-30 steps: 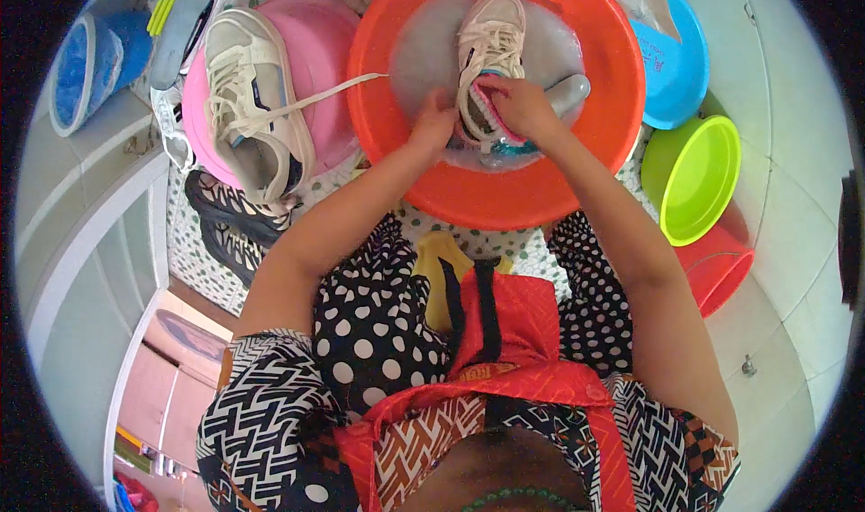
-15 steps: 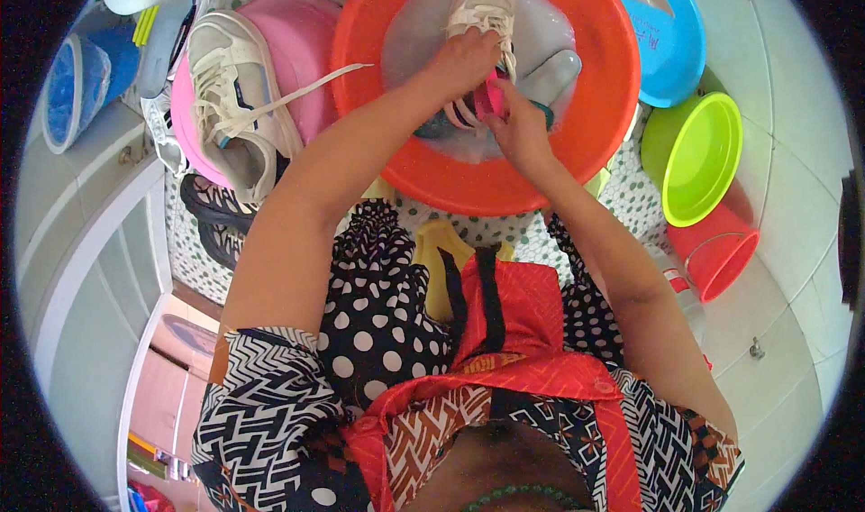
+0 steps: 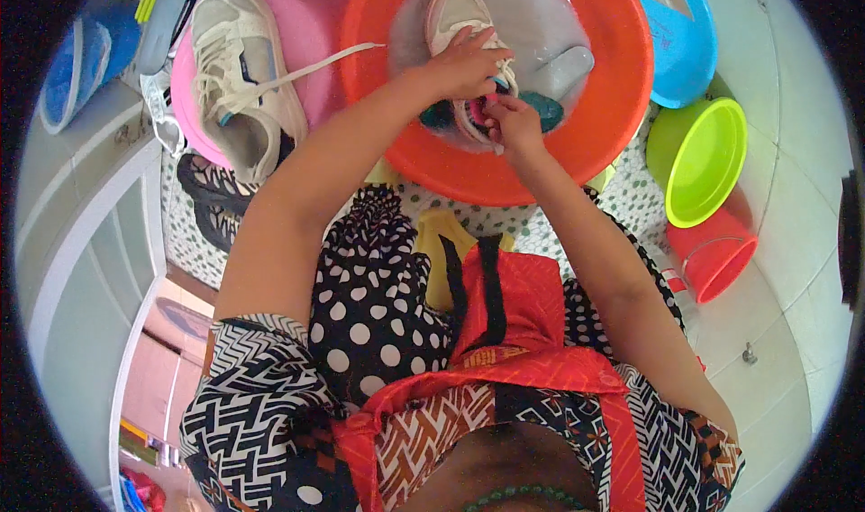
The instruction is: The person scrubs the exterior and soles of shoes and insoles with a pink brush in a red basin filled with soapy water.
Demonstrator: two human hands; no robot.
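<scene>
In the orange-red basin (image 3: 622, 88) of cloudy grey water, a whitish lace-up sneaker (image 3: 457, 16) rests with its toe away from me. My left hand (image 3: 466, 64) is closed over its laces. My right hand (image 3: 514, 124) is pinched at the shoe's opening around a small pink brush (image 3: 478, 111), mostly hidden by the fingers and the shoe. Dark green material (image 3: 546, 111) shows under the shoe on both sides. To its right a grey, insole-like piece (image 3: 569, 68) pokes out of the water. The matching sneaker (image 3: 248, 84) lies on a pink basin (image 3: 315, 21) at the left.
A blue basin (image 3: 694, 70), a lime-green basin (image 3: 707, 160) and a red bucket (image 3: 721, 255) stand along the right wall. Black openwork shoes (image 3: 212, 187) lie on the speckled floor at the left, near a blue bucket (image 3: 113, 48). A white-framed door (image 3: 135, 233) is at the far left.
The sneaker's toe has swung left and the shoe now lies slanted. My right hand has moved slightly lower and covers more of the pink brush. The left hand stays on the laces.
</scene>
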